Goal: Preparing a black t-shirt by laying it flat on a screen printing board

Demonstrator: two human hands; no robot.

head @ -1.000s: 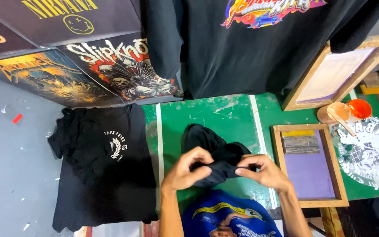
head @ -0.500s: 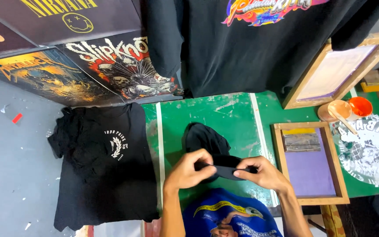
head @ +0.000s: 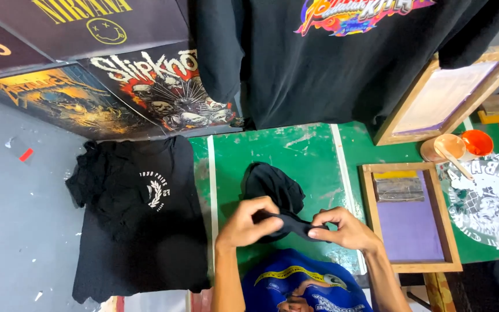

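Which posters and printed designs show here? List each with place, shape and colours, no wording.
Dark poster: top left, yellow lettering and face.
Skull poster: below it, red, white, black.
Golden poster: left, orange and black.
Hanging shirt: top centre, black, rainbow print.
Flat shirt: left, black, white wreath.

A green worktable (head: 272,150) with white stripes stands on a grey floor (head: 12,219); band posters (head: 145,86) lean beyond.

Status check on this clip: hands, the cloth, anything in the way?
Left hand and right hand both pinching bunched black cloth over green table. Wooden screen frame right of hands, apart. Nothing blocking.
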